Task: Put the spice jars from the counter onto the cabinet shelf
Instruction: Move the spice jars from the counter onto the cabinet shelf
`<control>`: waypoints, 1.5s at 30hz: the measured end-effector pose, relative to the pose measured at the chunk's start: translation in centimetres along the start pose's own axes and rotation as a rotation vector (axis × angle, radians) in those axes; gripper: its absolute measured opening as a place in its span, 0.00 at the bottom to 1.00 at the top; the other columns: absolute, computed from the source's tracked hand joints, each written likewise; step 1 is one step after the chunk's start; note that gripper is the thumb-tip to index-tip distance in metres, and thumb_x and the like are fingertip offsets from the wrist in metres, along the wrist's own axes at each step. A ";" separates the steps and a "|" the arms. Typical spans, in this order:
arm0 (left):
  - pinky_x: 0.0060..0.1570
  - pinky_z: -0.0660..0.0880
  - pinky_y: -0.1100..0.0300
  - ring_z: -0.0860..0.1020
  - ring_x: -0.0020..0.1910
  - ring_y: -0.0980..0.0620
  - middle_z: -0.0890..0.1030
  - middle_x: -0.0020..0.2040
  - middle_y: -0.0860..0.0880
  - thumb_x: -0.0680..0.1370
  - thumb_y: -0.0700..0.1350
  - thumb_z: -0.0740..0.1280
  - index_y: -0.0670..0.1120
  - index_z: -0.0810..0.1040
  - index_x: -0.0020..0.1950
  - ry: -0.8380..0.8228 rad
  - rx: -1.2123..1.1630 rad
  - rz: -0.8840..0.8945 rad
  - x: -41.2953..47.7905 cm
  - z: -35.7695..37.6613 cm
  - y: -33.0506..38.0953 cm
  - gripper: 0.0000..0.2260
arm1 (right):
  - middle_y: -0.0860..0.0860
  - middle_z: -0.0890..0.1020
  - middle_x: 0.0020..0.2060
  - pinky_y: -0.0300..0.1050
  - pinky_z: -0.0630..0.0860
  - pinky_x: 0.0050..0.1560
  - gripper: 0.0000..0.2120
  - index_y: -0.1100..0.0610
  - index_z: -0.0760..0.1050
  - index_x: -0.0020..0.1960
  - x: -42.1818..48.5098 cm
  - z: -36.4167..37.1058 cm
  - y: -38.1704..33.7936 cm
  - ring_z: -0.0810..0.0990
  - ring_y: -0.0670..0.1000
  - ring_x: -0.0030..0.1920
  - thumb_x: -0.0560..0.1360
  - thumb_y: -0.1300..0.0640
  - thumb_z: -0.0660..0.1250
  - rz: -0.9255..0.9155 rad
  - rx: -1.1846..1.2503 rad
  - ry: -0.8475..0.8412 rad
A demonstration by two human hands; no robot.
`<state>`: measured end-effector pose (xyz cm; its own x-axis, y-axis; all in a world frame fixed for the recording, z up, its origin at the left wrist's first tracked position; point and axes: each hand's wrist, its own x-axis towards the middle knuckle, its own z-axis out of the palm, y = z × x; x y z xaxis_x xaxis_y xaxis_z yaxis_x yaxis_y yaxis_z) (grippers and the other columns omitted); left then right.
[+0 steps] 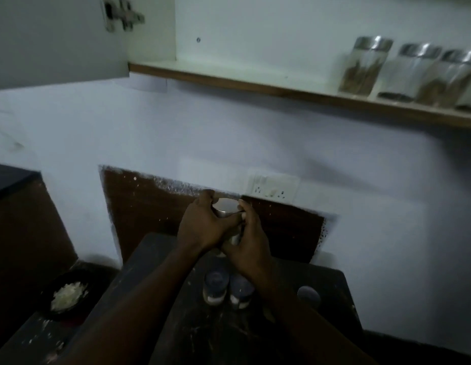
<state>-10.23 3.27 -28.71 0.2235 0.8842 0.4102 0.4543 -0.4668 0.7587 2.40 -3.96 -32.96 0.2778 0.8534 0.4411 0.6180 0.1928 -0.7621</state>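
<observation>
Both hands wrap one spice jar with a steel lid (227,208), held above the dark counter (155,293). My left hand (203,223) grips its left side and my right hand (249,242) its right side; the jar's body is mostly hidden. Two small dark-capped jars (215,285) (239,292) stand on the counter below my right wrist. A third dark lid (309,295) shows to their right. On the cabinet shelf (229,83) at upper right stand three steel-lidded glass jars (362,67) (402,72) (446,80).
The cabinet door (58,40) hangs open at upper left with its hinge showing. A black bowl of white bits (67,293) sits on a lower surface at left. A wall socket (272,184) is just behind my hands. The shelf's left part is bare.
</observation>
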 end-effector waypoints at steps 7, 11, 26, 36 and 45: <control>0.46 0.80 0.59 0.81 0.50 0.61 0.81 0.54 0.57 0.68 0.72 0.70 0.60 0.67 0.64 0.037 -0.361 0.129 6.3 -2.8 11.2 0.31 | 0.37 0.72 0.69 0.46 0.81 0.58 0.43 0.34 0.57 0.76 8.9 -9.1 -7.6 0.77 0.42 0.62 0.66 0.35 0.72 -0.154 -0.073 0.284; 0.50 0.77 0.65 0.78 0.56 0.64 0.80 0.59 0.58 0.74 0.61 0.73 0.55 0.67 0.67 0.073 -0.364 0.316 10.2 -3.6 17.6 0.27 | 0.39 0.75 0.67 0.48 0.82 0.56 0.44 0.35 0.59 0.77 13.9 -15.2 -11.8 0.79 0.44 0.60 0.64 0.36 0.71 -0.262 -0.120 0.411; 0.60 0.78 0.50 0.79 0.60 0.48 0.78 0.66 0.49 0.73 0.60 0.74 0.54 0.66 0.72 -0.036 -0.288 0.270 23.1 0.5 26.7 0.32 | 0.42 0.79 0.52 0.48 0.80 0.54 0.44 0.48 0.58 0.76 25.9 -25.1 -12.5 0.78 0.39 0.46 0.66 0.40 0.71 -0.142 -0.226 0.388; 0.56 0.79 0.46 0.81 0.54 0.43 0.83 0.54 0.47 0.64 0.76 0.68 0.46 0.74 0.61 -0.066 -0.060 -0.037 27.2 3.8 27.8 0.40 | 0.56 0.83 0.47 0.39 0.66 0.33 0.20 0.59 0.71 0.63 29.2 -25.0 -10.5 0.82 0.56 0.47 0.77 0.47 0.68 -0.031 -0.425 0.455; 0.59 0.76 0.47 0.80 0.58 0.43 0.81 0.60 0.47 0.68 0.77 0.62 0.48 0.74 0.66 -0.136 0.149 0.029 29.0 5.8 28.1 0.39 | 0.59 0.82 0.52 0.46 0.75 0.42 0.18 0.61 0.71 0.63 29.7 -24.8 -10.4 0.81 0.58 0.51 0.80 0.49 0.64 0.081 -0.456 0.441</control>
<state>14.00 15.87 1.59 0.3478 0.8693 0.3511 0.5663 -0.4932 0.6603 22.45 7.35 -0.14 0.5533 0.5583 0.6182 0.8063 -0.1726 -0.5657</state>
